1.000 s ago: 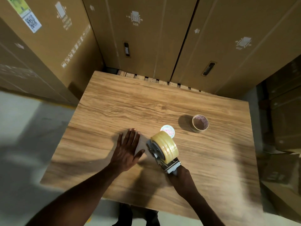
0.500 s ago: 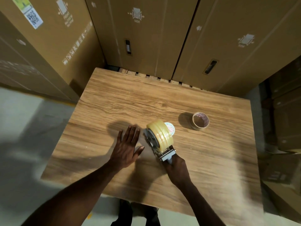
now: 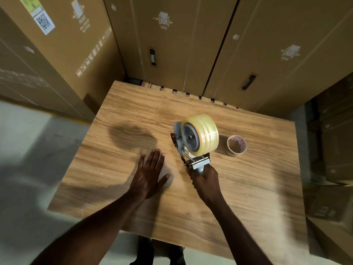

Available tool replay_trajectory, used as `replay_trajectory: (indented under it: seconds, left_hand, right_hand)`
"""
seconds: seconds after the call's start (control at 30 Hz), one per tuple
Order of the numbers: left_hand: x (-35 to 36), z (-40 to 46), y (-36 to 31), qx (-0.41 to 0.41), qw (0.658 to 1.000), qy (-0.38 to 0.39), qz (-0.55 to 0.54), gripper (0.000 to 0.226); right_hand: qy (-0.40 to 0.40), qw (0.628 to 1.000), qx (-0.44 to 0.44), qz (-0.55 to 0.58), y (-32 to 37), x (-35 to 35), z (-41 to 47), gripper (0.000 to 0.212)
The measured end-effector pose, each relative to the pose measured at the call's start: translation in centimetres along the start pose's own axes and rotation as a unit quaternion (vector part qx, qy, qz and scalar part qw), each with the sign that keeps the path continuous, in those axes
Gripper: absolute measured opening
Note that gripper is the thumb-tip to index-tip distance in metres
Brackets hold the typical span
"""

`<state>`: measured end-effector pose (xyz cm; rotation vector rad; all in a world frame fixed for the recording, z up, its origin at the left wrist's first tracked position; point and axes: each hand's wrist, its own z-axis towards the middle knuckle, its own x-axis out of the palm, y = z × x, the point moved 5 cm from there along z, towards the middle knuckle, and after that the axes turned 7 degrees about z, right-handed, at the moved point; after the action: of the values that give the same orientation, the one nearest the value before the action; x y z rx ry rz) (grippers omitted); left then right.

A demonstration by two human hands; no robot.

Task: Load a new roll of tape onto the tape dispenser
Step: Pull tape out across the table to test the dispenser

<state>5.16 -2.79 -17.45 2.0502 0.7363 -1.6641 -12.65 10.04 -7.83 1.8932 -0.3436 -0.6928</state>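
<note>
My right hand (image 3: 204, 178) grips the handle of a grey tape dispenser (image 3: 188, 150) and holds it raised above the wooden table (image 3: 248, 188). A full roll of clear yellowish tape (image 3: 207, 135) sits on the dispenser's wheel, which faces me. My left hand (image 3: 150, 175) lies flat on the table, fingers spread, to the left of the dispenser and apart from it. An empty cardboard tape core (image 3: 236, 145) lies on the table just right of the roll.
Tall cardboard boxes (image 3: 181, 44) stand close behind the table and at its left. More boxes (image 3: 336, 134) are stacked at the right. Grey floor (image 3: 28, 150) shows to the left of the table.
My right hand has lifted the dispenser up and away from me, toward the table's middle. The round white label seen earlier is out of sight behind the roll. My left hand stays flat.
</note>
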Motion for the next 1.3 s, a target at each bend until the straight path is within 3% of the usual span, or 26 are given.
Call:
replay_trajectory:
  seconds: [0.17,0.5,0.77,0.97,1.1,1.3]
  left_hand:
    - [0.0,-0.1,0.2,0.005,1.000,-0.016,-0.016,0.082]
    - [0.1,-0.3,0.0,0.008,1.000,-0.025,-0.002,0.081]
    - [-0.2,-0.3,-0.2,0.005,1.000,-0.016,0.005,0.083]
    - [0.0,-0.3,-0.2,0.013,0.999,-0.038,-0.001,0.083]
    - [0.0,-0.3,-0.1,0.016,0.998,-0.054,-0.004,0.081]
    - [-0.1,0.7,-0.9,0.063,0.996,-0.054,-0.005,0.073]
  right_hand:
    - [0.009,1.000,-0.005,0.018,-0.6,1.5,1.0,0.010]
    - [0.028,0.995,-0.008,-0.097,-5.9,1.2,-3.0,0.026]
    - [0.047,0.988,-0.059,-0.135,-6.2,0.3,-2.7,0.013]
    - [0.054,0.983,-0.021,-0.173,-8.1,-0.7,-3.9,0.019]
    - [0.045,0.985,-0.006,-0.169,-8.2,-0.9,-4.4,0.008]
    - [0.052,0.988,0.008,-0.146,-8.1,-1.1,-4.5,0.008]
